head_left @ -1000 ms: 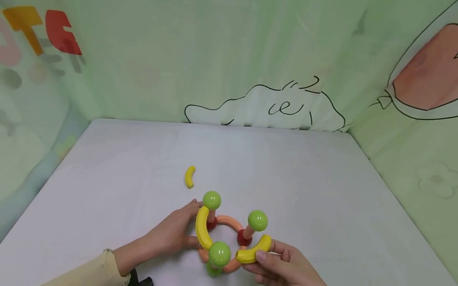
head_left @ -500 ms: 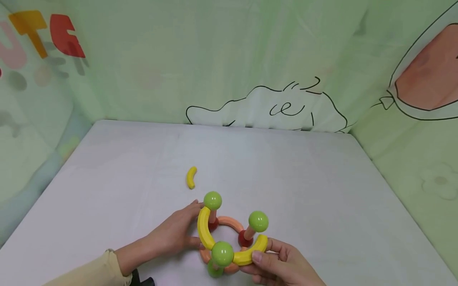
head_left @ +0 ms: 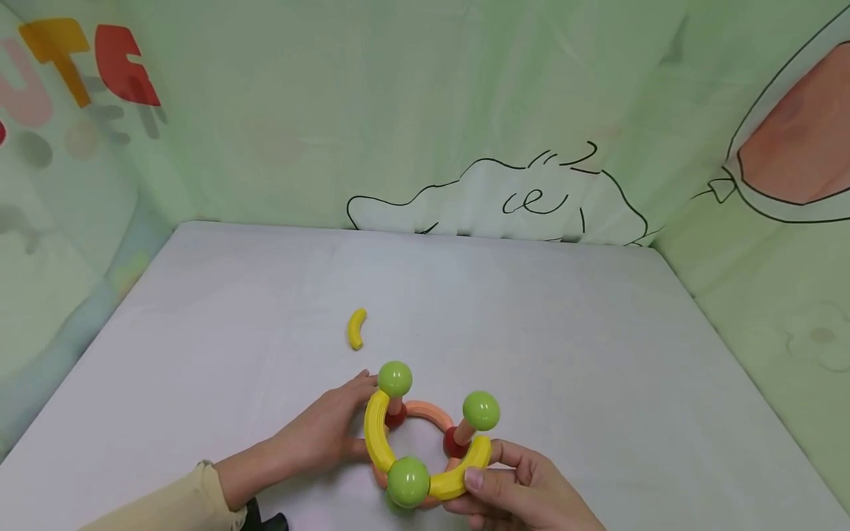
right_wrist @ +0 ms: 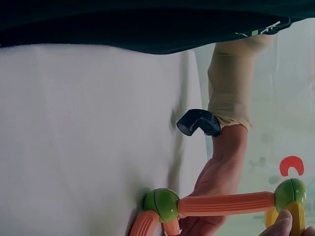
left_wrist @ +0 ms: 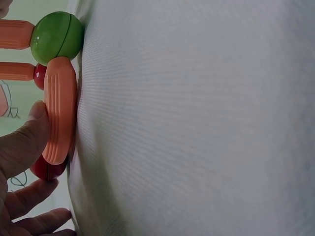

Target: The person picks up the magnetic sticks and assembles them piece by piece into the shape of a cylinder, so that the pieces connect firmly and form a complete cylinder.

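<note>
A ball-and-rod building toy stands before me, with a ring of orange curved rods (head_left: 428, 413), red balls (head_left: 455, 442) and upright orange rods topped by green balls (head_left: 481, 411). My left hand (head_left: 327, 429) holds its left side; the left wrist view shows the thumb on an orange curved rod (left_wrist: 61, 110) and a fingertip at a red ball (left_wrist: 49, 169). My right hand (head_left: 524, 487) pinches a yellow curved rod (head_left: 462, 472) between thumb and fingers. That rod's left end meets the front green ball (head_left: 408, 482). Another yellow curved rod (head_left: 377, 431) links this ball to the rear-left green ball (head_left: 395, 378).
A loose yellow curved rod (head_left: 356, 329) lies on the white tabletop (head_left: 531, 310) beyond the toy. Green printed curtains (head_left: 265, 110) enclose the back and sides. A black wrist-worn device (right_wrist: 199, 122) sits at the left sleeve.
My right hand has moved the yellow curved rod leftward, and its end now meets the front green ball. That ball has shifted slightly down in view. The left hand keeps its hold.
</note>
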`<action>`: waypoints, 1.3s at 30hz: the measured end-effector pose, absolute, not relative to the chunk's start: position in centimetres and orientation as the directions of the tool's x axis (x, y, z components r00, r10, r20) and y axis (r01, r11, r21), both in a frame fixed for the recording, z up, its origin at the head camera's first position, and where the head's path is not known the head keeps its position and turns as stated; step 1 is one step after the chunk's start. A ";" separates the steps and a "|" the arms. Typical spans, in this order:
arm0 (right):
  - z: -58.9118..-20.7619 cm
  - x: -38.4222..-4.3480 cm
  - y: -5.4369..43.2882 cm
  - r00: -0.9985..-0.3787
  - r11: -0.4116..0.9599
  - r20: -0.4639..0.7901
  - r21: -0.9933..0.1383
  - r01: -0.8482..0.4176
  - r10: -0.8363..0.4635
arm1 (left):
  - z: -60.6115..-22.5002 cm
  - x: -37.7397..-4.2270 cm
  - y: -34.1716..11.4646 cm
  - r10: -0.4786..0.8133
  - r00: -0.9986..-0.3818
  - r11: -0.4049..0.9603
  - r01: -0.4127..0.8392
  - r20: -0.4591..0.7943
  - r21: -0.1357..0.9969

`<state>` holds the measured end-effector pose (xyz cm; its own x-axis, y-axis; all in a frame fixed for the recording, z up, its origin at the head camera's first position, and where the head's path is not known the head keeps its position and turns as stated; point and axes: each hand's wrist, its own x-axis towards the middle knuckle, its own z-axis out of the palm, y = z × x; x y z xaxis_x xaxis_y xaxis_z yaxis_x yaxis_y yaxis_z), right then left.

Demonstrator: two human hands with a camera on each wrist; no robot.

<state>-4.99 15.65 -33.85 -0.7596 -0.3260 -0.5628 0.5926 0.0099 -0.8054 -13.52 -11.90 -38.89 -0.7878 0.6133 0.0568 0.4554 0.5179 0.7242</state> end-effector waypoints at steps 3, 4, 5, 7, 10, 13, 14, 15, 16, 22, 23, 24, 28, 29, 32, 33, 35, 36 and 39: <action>-33.8 -5.1 15.7 -0.764 0.010 -0.562 -0.807 0.590 -0.317 | -38.9 -13.6 -11.9 0.612 -0.789 0.521 0.451 0.052 0.724; -33.8 -5.2 15.7 -0.765 0.008 -0.561 -0.808 0.589 -0.315 | -38.9 -13.6 -11.9 0.611 -0.790 0.521 0.450 0.051 0.725; -33.8 -5.2 15.7 -0.766 0.005 -0.561 -0.808 0.590 -0.314 | -38.9 -13.6 -11.9 0.612 -0.789 0.520 0.452 0.053 0.725; -33.9 -5.3 15.8 -0.767 0.001 -0.558 -0.809 0.588 -0.316 | -38.9 -13.6 -11.8 0.612 -0.789 0.519 0.455 0.056 0.723; -33.9 -5.3 15.8 -0.769 -0.001 -0.552 -0.812 0.584 -0.321 | -38.9 -13.6 -11.8 0.614 -0.786 0.519 0.466 0.066 0.717; -33.8 -5.3 15.9 -0.767 0.001 -0.551 -0.812 0.583 -0.330 | -39.0 -13.6 -11.8 0.614 -0.786 0.518 0.469 0.070 0.716; -33.7 -5.4 15.9 -0.765 0.003 -0.552 -0.811 0.584 -0.331 | -39.0 -13.5 -11.8 0.614 -0.786 0.517 0.468 0.070 0.716; -33.7 -5.4 15.9 -0.763 0.006 -0.554 -0.810 0.586 -0.332 | -39.0 -13.5 -11.8 0.614 -0.786 0.517 0.467 0.069 0.718; -33.7 -5.3 15.9 -0.761 0.012 -0.557 -0.809 0.587 -0.334 | -39.0 -13.5 -11.8 0.614 -0.787 0.516 0.464 0.067 0.720; -33.8 -5.3 16.0 -0.752 0.047 -0.556 -0.814 0.580 -0.355 | -39.0 -13.5 -11.9 0.616 -0.785 0.510 0.467 0.072 0.722; -33.8 -5.3 16.0 -0.752 0.048 -0.553 -0.815 0.577 -0.360 | -39.0 -13.5 -11.9 0.616 -0.785 0.510 0.467 0.073 0.722; -33.8 -5.4 16.1 -0.751 0.047 -0.549 -0.817 0.575 -0.366 | -39.0 -13.6 -11.9 0.616 -0.784 0.510 0.468 0.074 0.722; -34.0 -5.4 16.5 -0.742 0.048 -0.532 -0.824 0.565 -0.408 | -39.0 -13.5 -11.8 0.616 -0.785 0.511 0.464 0.069 0.724; -34.0 -5.5 16.8 -0.735 0.048 -0.524 -0.827 0.561 -0.430 | -39.0 -13.5 -11.8 0.615 -0.785 0.513 0.463 0.066 0.723; -34.3 -6.0 17.8 -0.709 0.091 -0.485 -0.851 0.517 -0.513 | -38.9 -13.6 -11.7 0.616 -0.786 0.522 0.457 0.052 0.721; -34.4 -6.4 18.2 -0.702 0.125 -0.470 -0.866 0.485 -0.534 | -38.9 -13.6 -11.7 0.616 -0.786 0.524 0.454 0.048 0.721; -34.6 -7.2 19.0 -0.710 0.215 -0.450 -0.890 0.401 -0.542 | -38.9 -13.6 -11.6 0.615 -0.788 0.530 0.450 0.040 0.719; -34.6 -7.7 19.4 -0.727 0.275 -0.434 -0.901 0.336 -0.532 | -38.9 -13.6 -11.6 0.616 -0.787 0.530 0.451 0.040 0.719; -34.7 -9.3 19.7 -0.812 0.478 -0.354 -0.872 0.107 -0.463 | -38.9 -13.6 -11.7 0.611 -0.790 0.527 0.447 0.043 0.723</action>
<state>-9.29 19.70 -34.75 -0.8124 -0.4631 -0.3543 0.1074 0.4784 -0.8715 -13.63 -11.70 -38.91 -0.7901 0.6114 0.0429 0.4471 0.5270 0.7228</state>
